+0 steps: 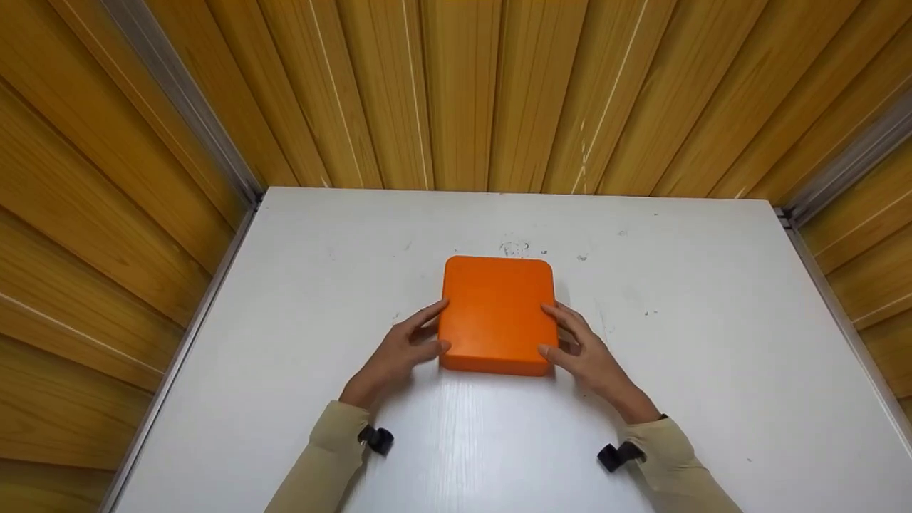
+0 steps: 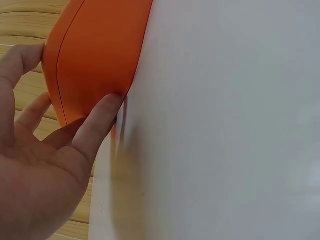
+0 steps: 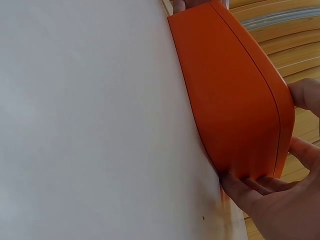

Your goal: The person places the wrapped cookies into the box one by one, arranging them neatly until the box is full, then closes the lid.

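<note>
An orange lidded box with rounded corners lies on the white table, its smooth top facing up. A thin seam runs along its side, plain in the left wrist view on the box wall. My left hand holds the box's left side, with thumb and a finger at the top edge and other fingers low on the wall. On the opposite side my right hand grips it the same way. Fingertips of that hand reach down to the base, close to the table. What the box contains is hidden.
The white table carries small dark scuffs behind and right of the box. Yellow wood-patterned panels rise at the back and both sides, joined by grey metal posts. A small black device sits at the left wrist, another at the right.
</note>
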A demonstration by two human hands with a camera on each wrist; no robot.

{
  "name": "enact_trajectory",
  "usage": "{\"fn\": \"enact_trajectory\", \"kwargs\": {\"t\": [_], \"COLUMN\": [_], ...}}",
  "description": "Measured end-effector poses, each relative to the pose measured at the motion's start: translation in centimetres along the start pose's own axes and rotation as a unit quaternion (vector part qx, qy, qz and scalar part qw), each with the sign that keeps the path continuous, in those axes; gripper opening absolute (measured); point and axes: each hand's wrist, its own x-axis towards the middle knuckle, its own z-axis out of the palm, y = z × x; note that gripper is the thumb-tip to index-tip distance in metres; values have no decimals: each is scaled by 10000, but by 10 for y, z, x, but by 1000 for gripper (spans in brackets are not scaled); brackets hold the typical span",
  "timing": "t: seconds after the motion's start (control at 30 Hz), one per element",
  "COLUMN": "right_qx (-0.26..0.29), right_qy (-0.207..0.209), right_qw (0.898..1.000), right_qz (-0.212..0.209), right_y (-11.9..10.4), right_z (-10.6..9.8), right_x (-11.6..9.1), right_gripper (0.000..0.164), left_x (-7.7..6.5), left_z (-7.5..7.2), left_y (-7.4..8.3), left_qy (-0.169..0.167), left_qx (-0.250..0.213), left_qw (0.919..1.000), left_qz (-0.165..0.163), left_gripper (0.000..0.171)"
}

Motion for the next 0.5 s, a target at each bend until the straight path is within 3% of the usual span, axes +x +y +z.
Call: {"fn": "enact_trajectory", "kwargs": {"t": [0.1, 0.23, 0.5], "right_qx": [-186, -458, -1143], "right_qy": [-48, -55, 614], "right_qw": [9998, 9989, 9906], "right_qz": [-13, -86, -442], "right_y": [-2, -8, -35], "right_z": [-2, -7, -23], "right_x": [1, 4, 38], "right_gripper": [70, 68, 71], "left_x": [-1, -1, 15], "left_z": [-1, -6, -20], "left_y": [3, 11, 36], "left_qy": [5, 25, 511], "left_qx": [52, 475, 1008], "left_qw": [10000, 9989, 9936], "left_qz": [33, 49, -9], "left_gripper": [71, 70, 63]}}
